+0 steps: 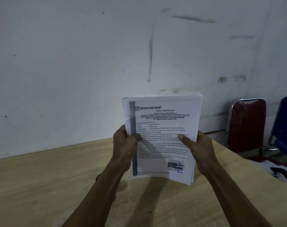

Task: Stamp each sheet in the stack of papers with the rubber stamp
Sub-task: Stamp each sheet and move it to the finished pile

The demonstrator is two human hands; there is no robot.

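Note:
A thick stack of printed papers [162,122] stands upright above the wooden table [57,185], its top sheet facing me with a letterhead and a blue stamp mark near its lower right corner. My left hand [124,145] grips the stack's left edge, thumb on the front. Along the right edge my right hand [196,148] holds it the same way, thumb pressed on the text. No rubber stamp is in view.
A stained white wall rises right behind the table. A red padded chair [247,125] and a blue chair [285,125] stand at the right. A dark object [282,175] lies on a white surface beyond the table's right edge.

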